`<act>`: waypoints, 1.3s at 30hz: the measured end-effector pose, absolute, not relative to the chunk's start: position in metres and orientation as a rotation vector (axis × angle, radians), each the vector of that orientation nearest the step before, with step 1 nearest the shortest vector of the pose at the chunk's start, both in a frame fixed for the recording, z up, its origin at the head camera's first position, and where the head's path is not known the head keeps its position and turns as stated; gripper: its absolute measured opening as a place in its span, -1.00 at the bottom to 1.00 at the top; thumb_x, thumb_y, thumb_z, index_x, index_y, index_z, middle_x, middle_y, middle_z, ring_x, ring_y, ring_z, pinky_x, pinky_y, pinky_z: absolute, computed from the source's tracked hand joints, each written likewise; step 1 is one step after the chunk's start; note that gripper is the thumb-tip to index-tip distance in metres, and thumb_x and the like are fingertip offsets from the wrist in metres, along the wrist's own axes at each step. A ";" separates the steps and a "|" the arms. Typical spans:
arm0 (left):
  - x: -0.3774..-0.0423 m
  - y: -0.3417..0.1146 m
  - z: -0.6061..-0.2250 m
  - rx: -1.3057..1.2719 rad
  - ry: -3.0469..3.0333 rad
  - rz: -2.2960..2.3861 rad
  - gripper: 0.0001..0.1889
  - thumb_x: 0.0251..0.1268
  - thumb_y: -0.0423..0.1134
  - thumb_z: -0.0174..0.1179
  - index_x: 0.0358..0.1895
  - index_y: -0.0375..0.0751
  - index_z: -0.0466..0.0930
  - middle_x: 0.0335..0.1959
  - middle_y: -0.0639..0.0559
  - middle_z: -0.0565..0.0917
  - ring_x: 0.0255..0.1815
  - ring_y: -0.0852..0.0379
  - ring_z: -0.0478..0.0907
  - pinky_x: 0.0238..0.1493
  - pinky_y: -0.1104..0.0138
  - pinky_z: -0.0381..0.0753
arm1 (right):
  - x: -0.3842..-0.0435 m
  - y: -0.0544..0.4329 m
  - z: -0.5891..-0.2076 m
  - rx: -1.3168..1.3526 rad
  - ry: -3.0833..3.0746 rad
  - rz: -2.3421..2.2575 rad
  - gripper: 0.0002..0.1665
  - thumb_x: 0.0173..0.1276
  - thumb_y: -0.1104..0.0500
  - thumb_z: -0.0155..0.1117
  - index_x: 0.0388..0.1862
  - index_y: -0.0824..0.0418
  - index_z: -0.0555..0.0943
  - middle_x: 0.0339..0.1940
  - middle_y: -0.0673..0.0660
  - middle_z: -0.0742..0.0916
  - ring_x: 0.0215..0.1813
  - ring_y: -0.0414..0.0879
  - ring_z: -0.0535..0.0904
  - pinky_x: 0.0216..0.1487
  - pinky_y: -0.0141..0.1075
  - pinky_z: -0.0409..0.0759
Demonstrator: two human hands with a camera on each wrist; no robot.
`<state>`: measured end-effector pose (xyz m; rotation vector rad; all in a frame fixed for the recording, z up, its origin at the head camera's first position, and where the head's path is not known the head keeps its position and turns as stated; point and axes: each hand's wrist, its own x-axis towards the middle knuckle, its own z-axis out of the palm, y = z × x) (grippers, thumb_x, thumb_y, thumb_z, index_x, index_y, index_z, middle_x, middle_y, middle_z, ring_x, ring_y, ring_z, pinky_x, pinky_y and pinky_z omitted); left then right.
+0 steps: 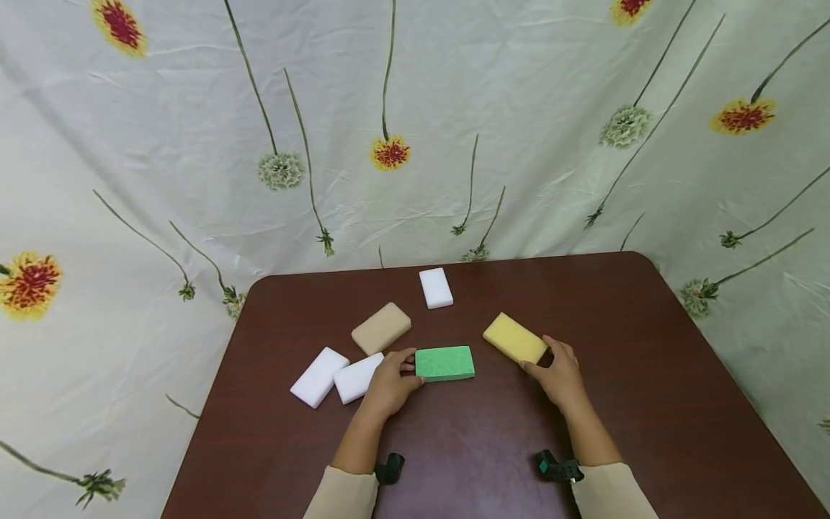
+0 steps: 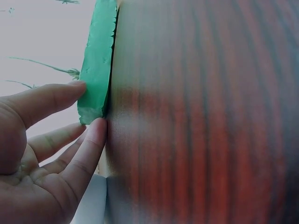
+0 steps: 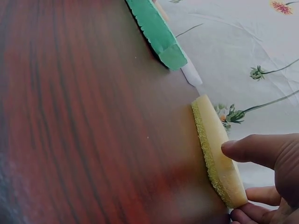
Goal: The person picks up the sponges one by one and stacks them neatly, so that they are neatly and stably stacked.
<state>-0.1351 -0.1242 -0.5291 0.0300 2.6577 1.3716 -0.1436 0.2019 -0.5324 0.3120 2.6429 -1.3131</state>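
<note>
My left hand (image 1: pixel 390 382) is at the left end of a green sponge (image 1: pixel 444 363), which lies flat on the table. In the left wrist view the thumb touches the green sponge (image 2: pixel 97 60) and the fingers curve round its near end. A yellow sponge (image 1: pixel 515 337) lies slanted to the right of it. My right hand (image 1: pixel 559 371) holds the yellow sponge's right end, with the thumb on its near side and the fingers at the far corner. The right wrist view shows that thumb pressed on the yellow sponge (image 3: pixel 217 140).
A beige sponge (image 1: pixel 381 329) lies behind my left hand. Two white sponges (image 1: pixel 320 377) touch or overlap to its left, one partly behind the hand. Another white sponge (image 1: pixel 436 288) lies near the back edge of the brown table (image 1: pixel 493 447). A flowered cloth (image 1: pixel 519 108) hangs behind.
</note>
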 end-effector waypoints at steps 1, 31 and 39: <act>-0.135 -0.124 -0.529 0.030 2.659 1.368 -0.37 0.18 -0.30 0.42 0.36 -0.29 0.48 0.11 -0.13 0.61 0.14 -0.05 0.64 0.21 0.04 0.56 | -0.144 0.201 -0.532 0.305 2.650 -1.298 0.05 0.35 0.00 0.40 0.64 0.26 0.08 0.60 0.41 0.14 0.56 0.42 0.06 0.42 0.35 0.28; -0.134 -0.122 -0.528 0.023 2.657 1.343 -0.36 0.22 -0.29 0.39 0.38 -0.29 0.46 0.14 -0.15 0.59 0.14 -0.07 0.63 0.22 0.01 0.54 | -0.142 0.206 -0.529 0.289 2.548 -1.456 -0.04 0.40 0.13 0.36 0.63 0.23 0.09 0.54 0.35 0.24 0.44 0.35 0.35 0.29 0.12 0.53; -0.133 -0.121 -0.527 0.026 2.660 1.344 -0.36 0.22 -0.29 0.38 0.39 -0.28 0.45 0.15 -0.15 0.58 0.15 -0.07 0.63 0.21 0.01 0.55 | -0.141 0.199 -0.525 0.231 2.475 -1.528 -0.07 0.40 0.08 0.37 0.64 0.11 0.14 0.55 0.27 0.28 0.38 0.32 0.41 0.25 0.06 0.57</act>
